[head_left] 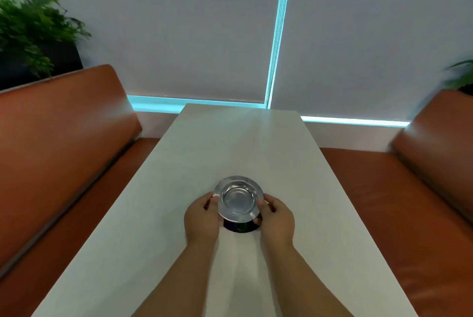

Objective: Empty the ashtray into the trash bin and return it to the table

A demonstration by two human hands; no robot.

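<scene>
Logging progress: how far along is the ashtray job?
Done: cannot tell if it was emptied; the metal bowl of the ashtray shows no visible ash. In hand: left hand and right hand grip its rim over the table. Left: no bin in view; possibly only letting go.

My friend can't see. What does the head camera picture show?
Two bare hands, left hand and right hand, grip a shiny metal ashtray over its dark base on a long white table, between orange benches.

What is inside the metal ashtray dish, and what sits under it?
The ashtray bowl looks bare shiny metal, no butts or ash visible. Under its near rim a dark base shows; the left hand and right hand cover its sides.
</scene>
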